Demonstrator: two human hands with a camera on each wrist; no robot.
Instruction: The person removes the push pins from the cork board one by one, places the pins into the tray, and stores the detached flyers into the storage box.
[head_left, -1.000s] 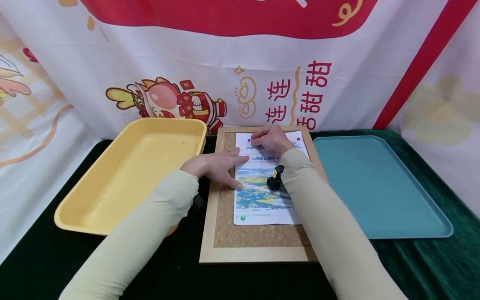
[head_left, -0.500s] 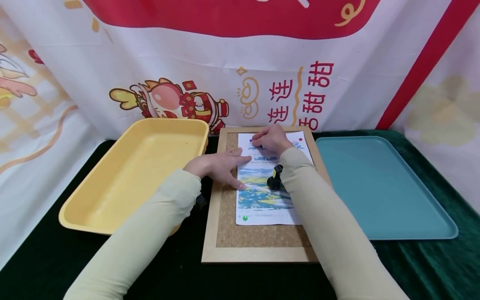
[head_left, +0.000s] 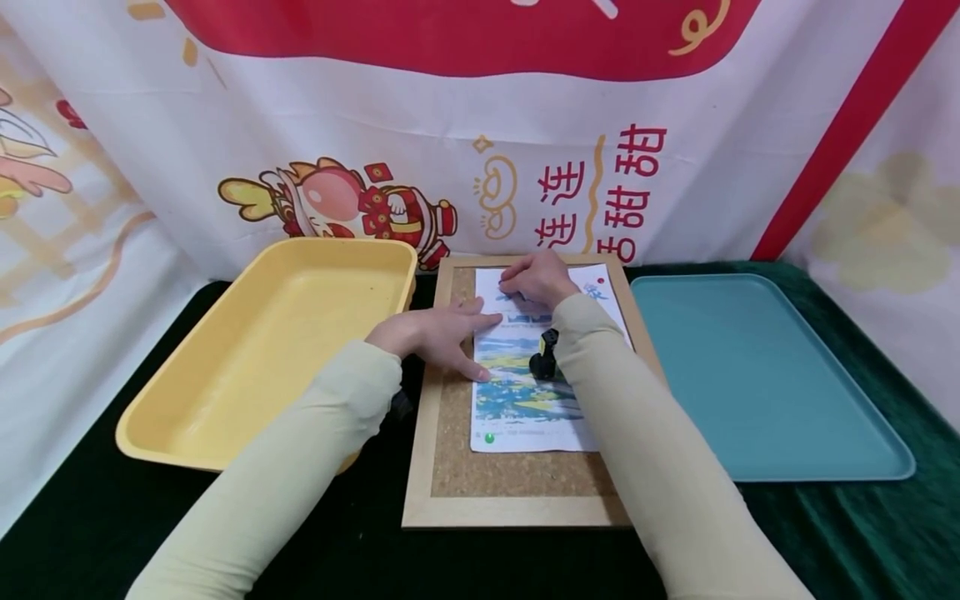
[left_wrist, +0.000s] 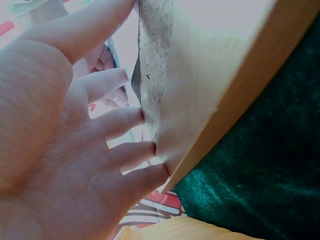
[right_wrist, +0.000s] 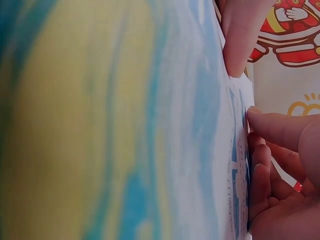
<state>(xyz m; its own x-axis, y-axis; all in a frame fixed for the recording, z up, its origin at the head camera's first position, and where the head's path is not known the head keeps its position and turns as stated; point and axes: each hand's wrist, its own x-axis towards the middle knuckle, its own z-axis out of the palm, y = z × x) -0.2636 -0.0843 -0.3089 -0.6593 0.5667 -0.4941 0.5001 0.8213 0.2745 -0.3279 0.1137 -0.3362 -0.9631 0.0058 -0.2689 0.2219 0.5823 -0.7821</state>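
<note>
A printed sheet of paper [head_left: 525,433] with a blue and yellow landscape lies on a framed cork board [head_left: 517,479]. Fingers spread, my left hand [head_left: 442,333] rests over the sheet's left edge; the left wrist view shows its fingertips along the cork and wooden frame. At the sheet's upper left corner my right hand [head_left: 538,279] has its fingers curled and pinched against the paper, over the spot of a purple pushpin, now hidden under the fingertips. A red pushpin [head_left: 601,281] marks the upper right corner, a green pushpin [head_left: 490,437] the lower left. My right forearm covers the lower right corner.
A deep yellow tray [head_left: 262,358] stands left of the board, partly behind my left forearm. On the right lies a flat blue tray [head_left: 772,375]. Dark green cloth [head_left: 337,542] covers the table, with a printed white backdrop [head_left: 337,108] right behind.
My right hand has shifted slightly left, so its fingertips now cover the purple pushpin that showed beside them before. My left hand stays in place on the sheet.
</note>
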